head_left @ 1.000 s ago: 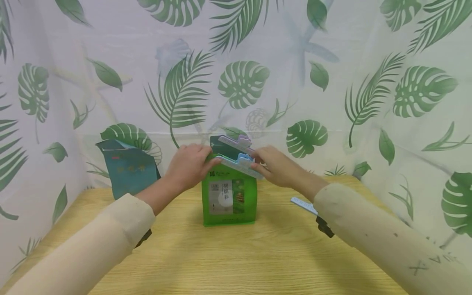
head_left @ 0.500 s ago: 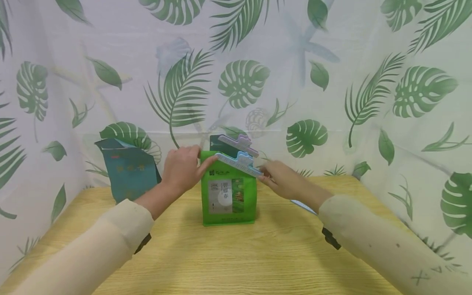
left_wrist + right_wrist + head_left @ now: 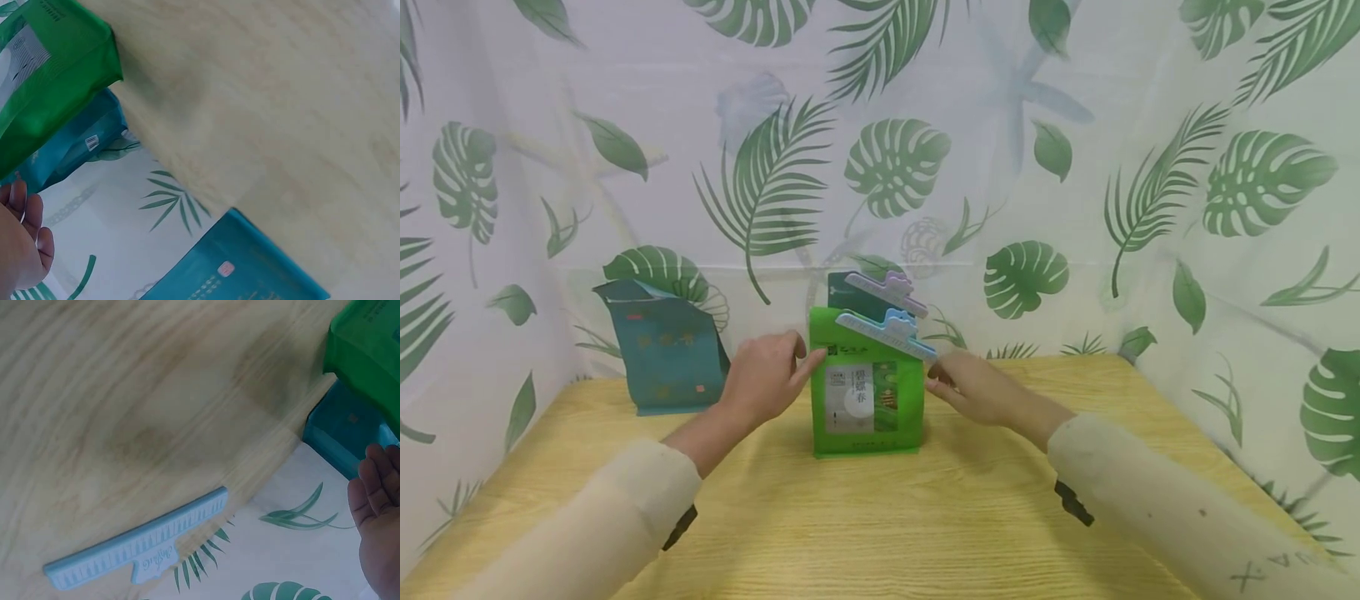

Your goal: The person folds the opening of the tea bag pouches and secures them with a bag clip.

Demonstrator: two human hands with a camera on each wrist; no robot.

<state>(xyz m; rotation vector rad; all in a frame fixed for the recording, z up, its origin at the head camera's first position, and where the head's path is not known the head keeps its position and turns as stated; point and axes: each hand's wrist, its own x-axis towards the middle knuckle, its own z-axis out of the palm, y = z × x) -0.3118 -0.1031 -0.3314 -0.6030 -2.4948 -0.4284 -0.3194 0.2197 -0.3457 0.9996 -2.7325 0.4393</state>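
Observation:
A bright green tea pouch (image 3: 868, 408) stands upright on the table, a light blue bag clip (image 3: 887, 332) slanting across its top right corner. My left hand (image 3: 767, 375) is at the pouch's left edge, its thumb tip overlapping the front in the head view. In the left wrist view, that hand's fingers (image 3: 32, 215) are loosely bent around nothing. By the pouch's right edge, just below the clip's lower end, is my right hand (image 3: 976, 387). Its fingers (image 3: 375, 481) look relaxed and hold nothing in the right wrist view.
Behind the green pouch stands a teal pouch (image 3: 842, 292) with a purple clip (image 3: 891, 292) across its top. Another teal pouch (image 3: 673, 350), its top gaping, stands at the left. A spare light blue clip (image 3: 137, 547) lies near the table's back edge, hidden behind the right arm in the head view.
Both hands have come off the blue clip and the green pouch's top, moving down and outward to its sides. The clip stays slanted on the pouch.

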